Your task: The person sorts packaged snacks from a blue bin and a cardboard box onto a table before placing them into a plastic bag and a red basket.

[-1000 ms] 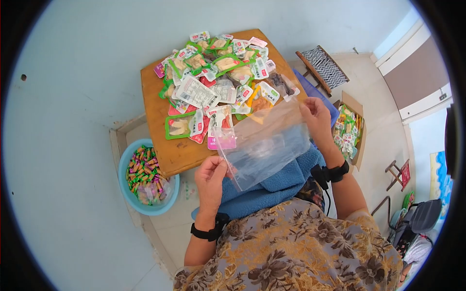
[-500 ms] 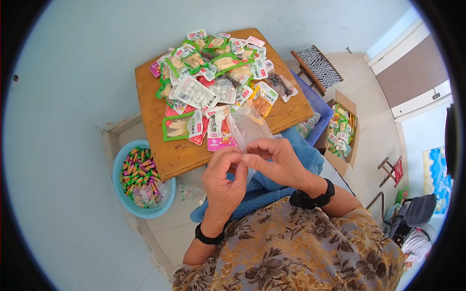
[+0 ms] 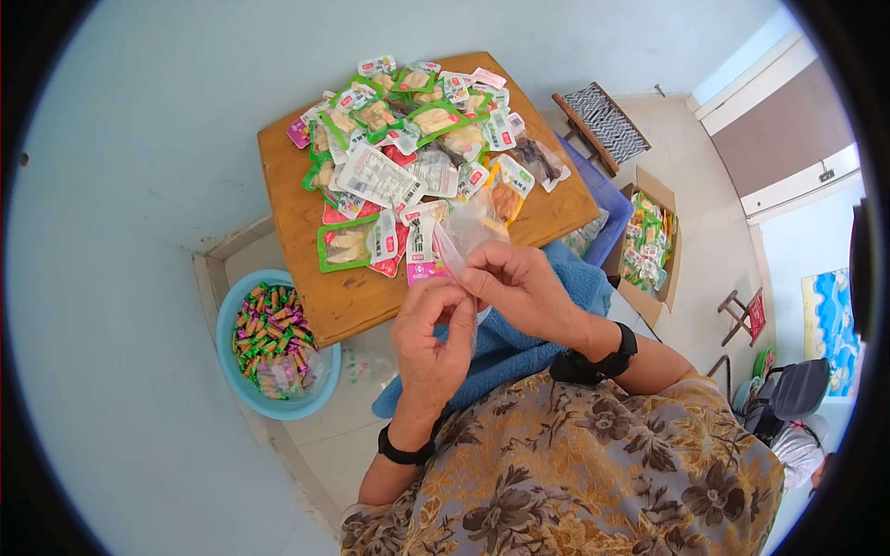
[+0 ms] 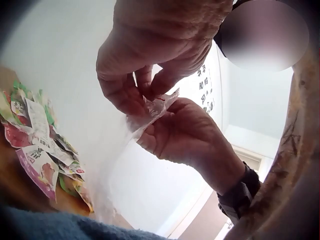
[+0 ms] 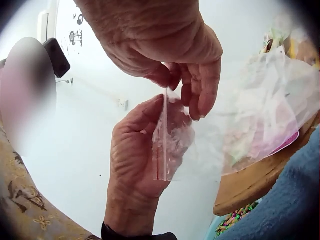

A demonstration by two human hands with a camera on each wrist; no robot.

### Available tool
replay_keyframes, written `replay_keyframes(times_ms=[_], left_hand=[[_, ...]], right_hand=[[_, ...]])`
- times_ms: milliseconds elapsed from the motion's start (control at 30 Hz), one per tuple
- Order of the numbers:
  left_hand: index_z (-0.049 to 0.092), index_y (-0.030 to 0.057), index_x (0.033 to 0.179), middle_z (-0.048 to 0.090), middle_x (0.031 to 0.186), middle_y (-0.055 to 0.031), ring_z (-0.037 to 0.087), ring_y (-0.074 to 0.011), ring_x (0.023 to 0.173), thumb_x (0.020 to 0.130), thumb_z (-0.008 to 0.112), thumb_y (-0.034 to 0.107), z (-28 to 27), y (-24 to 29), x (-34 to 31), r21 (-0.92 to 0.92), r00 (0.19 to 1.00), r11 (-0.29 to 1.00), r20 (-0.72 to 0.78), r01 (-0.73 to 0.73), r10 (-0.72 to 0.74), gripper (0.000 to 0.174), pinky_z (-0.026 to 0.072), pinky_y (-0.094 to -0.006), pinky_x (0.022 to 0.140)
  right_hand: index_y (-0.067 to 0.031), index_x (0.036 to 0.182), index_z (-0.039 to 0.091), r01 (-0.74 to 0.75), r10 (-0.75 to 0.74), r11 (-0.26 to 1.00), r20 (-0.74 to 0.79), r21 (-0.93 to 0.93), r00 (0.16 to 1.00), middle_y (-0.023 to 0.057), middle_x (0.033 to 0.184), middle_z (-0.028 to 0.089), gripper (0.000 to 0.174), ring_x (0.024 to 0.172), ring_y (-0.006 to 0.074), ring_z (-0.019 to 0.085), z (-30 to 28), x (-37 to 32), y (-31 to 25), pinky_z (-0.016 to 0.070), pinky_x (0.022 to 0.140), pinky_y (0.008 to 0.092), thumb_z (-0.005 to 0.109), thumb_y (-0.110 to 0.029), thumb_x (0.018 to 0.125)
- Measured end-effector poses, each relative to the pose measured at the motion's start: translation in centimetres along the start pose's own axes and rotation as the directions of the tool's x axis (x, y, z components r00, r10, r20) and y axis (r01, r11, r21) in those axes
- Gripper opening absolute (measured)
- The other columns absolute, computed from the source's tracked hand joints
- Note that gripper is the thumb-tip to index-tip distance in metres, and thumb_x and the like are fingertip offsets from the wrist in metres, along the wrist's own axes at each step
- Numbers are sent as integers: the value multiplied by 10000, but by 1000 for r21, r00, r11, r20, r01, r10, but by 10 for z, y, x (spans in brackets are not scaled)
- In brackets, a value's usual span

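A clear plastic zip bag (image 3: pixel 471 227) hangs between my hands over my lap, at the front edge of the wooden table (image 3: pixel 348 310). My left hand (image 3: pixel 434 341) pinches its edge between thumb and fingers. Close beside it, my right hand (image 3: pixel 527 289) pinches the same edge with thumb and forefinger. In the right wrist view the zip strip (image 5: pixel 164 137) runs upright between the two hands, and the bag's body spreads toward the table. Vacuum-packed snack packets (image 3: pixel 380 176) lie heaped on the tabletop, with a pink and white packet (image 3: pixel 425 243) partly behind the bag.
A blue basin (image 3: pixel 229 375) of small wrapped snacks stands on the floor at left. To the right are a blue-purple crate (image 3: pixel 616 222), a cardboard box (image 3: pixel 669 195) of packets, and a woven-top stool (image 3: pixel 607 125). A blue cloth (image 3: pixel 579 273) covers my lap.
The bag was held stretched wide between both hands. My right hand has come in to the left beside my left hand, and the bag is now gathered along its edge.
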State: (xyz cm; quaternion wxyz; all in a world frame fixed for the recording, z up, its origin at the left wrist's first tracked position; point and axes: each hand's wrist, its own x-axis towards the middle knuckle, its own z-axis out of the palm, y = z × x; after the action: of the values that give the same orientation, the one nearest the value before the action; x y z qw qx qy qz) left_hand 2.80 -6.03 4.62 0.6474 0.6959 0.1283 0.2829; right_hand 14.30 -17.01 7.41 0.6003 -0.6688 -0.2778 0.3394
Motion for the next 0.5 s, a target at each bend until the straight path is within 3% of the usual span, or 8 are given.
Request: replay_keyframes(times_ms=[100, 200, 367, 467, 500], left_hand=[[615, -23, 936, 591, 978, -39, 581, -79, 781, 918, 611, -53, -5, 4, 1, -1, 1000, 1000, -9, 7, -7, 35, 490, -215, 693], [629, -20, 924, 621, 942, -58, 604, -98, 757, 893, 614, -60, -10, 4, 1, 42, 998, 999, -66, -11, 14, 54, 502, -228, 675], [637, -18, 913, 645, 903, -85, 634, -126, 731, 891, 608, -43, -14, -1, -7, 106, 988, 994, -157, 0, 17, 45, 520, -252, 658], [618, -20, 950, 647, 902, -93, 637, -142, 736, 932, 584, -11, -15, -3, -14, 86, 956, 996, -293, 38, -11, 40, 522, -267, 677], [609, -17, 974, 640, 890, -94, 632, -162, 743, 951, 579, 10, -17, 3, -16, 209, 930, 978, -360, 3, 74, 46, 518, -281, 692]], right_hand=[[5, 941, 624, 45, -45, 999, 5, -19, 999, 4, 822, 647, 173, 742, 56, 613, 4, 3, 0, 534, 668, 237, 604, -153, 1012], [8, 883, 595, 37, -34, 995, -39, 88, 999, 9, 751, 619, 186, 699, 56, 588, 9, 3, -1, 490, 613, 234, 607, -141, 993], [6, 877, 592, 97, -104, 990, -68, -103, 992, 10, 728, 626, 147, 689, 55, 599, 7, -4, 6, 500, 623, 229, 587, -102, 977], [-3, 871, 592, 108, -110, 994, -86, -26, 990, 4, 714, 627, 105, 683, 51, 594, 1, -8, 8, 498, 621, 231, 598, -72, 951], [-3, 871, 592, 111, -113, 993, -74, -25, 991, 4, 714, 627, 105, 683, 51, 594, -2, -11, 7, 498, 621, 231, 598, -72, 951]])
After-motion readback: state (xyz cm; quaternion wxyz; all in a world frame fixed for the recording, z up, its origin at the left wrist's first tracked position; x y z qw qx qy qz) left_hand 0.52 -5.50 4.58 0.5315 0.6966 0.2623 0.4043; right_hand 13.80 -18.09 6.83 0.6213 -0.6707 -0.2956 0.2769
